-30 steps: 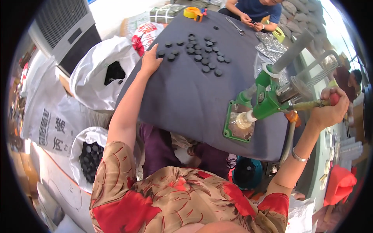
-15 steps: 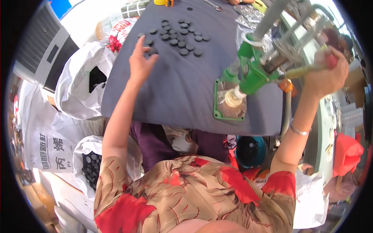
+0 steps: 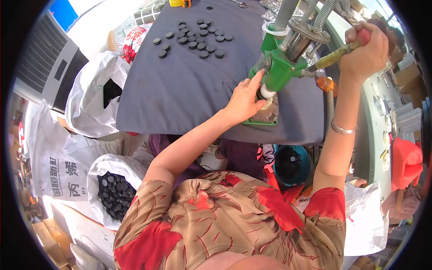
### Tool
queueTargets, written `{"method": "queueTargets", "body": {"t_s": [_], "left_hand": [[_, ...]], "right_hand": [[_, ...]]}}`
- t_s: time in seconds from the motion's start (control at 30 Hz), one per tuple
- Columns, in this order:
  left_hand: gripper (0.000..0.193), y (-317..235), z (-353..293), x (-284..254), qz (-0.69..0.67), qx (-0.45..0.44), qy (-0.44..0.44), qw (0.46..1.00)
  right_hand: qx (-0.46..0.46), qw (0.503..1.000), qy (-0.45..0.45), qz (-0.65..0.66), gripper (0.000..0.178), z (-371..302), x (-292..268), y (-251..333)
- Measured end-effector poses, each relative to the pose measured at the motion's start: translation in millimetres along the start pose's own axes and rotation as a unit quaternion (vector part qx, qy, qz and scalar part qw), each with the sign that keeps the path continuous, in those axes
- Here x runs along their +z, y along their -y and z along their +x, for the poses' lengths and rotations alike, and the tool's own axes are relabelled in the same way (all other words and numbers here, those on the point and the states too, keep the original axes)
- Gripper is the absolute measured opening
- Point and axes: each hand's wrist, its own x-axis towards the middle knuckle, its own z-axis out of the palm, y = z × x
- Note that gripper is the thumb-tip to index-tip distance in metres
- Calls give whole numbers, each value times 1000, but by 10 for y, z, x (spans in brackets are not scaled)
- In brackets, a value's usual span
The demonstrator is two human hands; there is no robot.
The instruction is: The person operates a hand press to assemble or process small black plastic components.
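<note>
Press (image 3: 281, 69) beside left hand (image 3: 243, 101), lever (image 3: 332, 58) in right (image 3: 366, 56)

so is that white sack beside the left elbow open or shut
Open: the white sack's mouth gapes wide, showing black discs heaped inside.

Grey-covered table (image 3: 153, 99), loose black discs (image 3: 192, 45), green lever press (image 3: 282, 69), yellow tape (image 3: 176, 2)
</note>
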Motion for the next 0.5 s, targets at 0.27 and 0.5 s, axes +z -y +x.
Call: {"method": "queueTargets", "body": {"t_s": [0.27, 0.5], "left_hand": [[88, 0, 39, 46, -72, -27, 22, 997], [96, 51, 18, -17, -84, -22, 36, 996]], "right_hand": [[16, 1000, -2, -7, 19, -93, -138, 193], [-55, 998, 34, 21, 8, -928, -460, 694]]}}
